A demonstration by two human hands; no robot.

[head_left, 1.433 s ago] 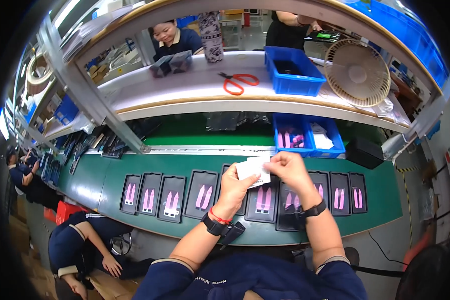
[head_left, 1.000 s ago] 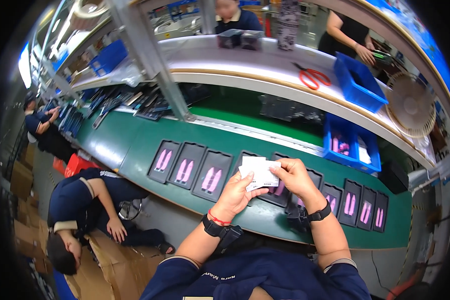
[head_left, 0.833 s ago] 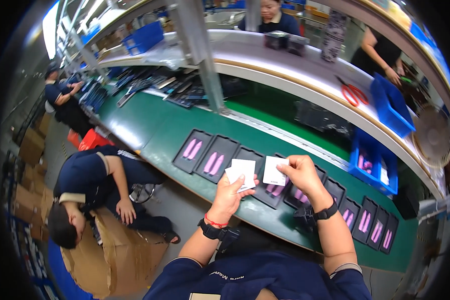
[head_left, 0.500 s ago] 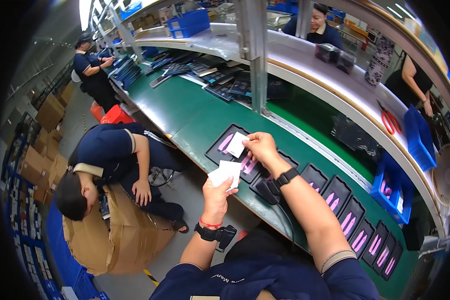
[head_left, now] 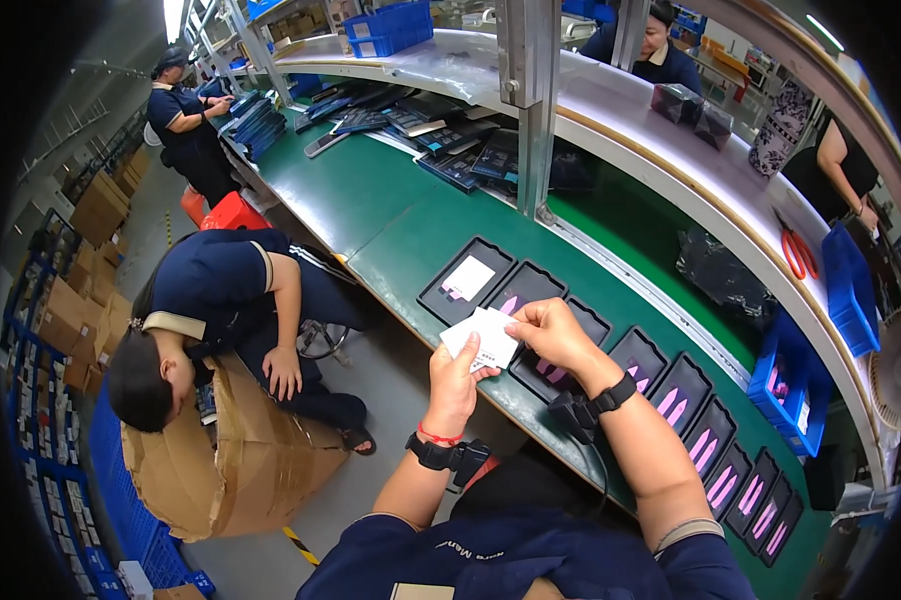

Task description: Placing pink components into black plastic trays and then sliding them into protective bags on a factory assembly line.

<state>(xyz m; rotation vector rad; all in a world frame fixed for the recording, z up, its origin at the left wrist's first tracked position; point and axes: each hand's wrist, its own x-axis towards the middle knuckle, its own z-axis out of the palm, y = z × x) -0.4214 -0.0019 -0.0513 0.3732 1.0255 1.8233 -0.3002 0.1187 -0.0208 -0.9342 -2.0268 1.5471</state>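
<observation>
A few white cards (head_left: pixel 479 340) are fanned out in my left hand (head_left: pixel 455 385), thumb on top. My right hand (head_left: pixel 556 335) pinches the right edge of one of these cards between thumb and fingers. Just beyond, a black tray (head_left: pixel 437 302) holds a single white card (head_left: pixel 470 277) lying over pink pieces that partly show below it. Beside it, another black tray (head_left: pixel 537 275) has a pink piece (head_left: pixel 512 304) showing, partly covered by the cards and my hand. More black trays with paired pink pieces (head_left: pixel 704 450) run along the table to the lower right.
A green table (head_left: pixel 391 225) carries piled dark flat packages (head_left: pixel 451 150) at its far end. A metal post (head_left: pixel 534 120) and a white shelf (head_left: pixel 611 105) stand behind. Red-handled scissors (head_left: pixel 798 253) and blue bins (head_left: pixel 849 285) sit right. At left, a person bends over a cardboard box (head_left: pixel 261 450).
My right hand has left a white card on the leftmost tray and come back to the cards in my left hand. My view has shifted slightly.
</observation>
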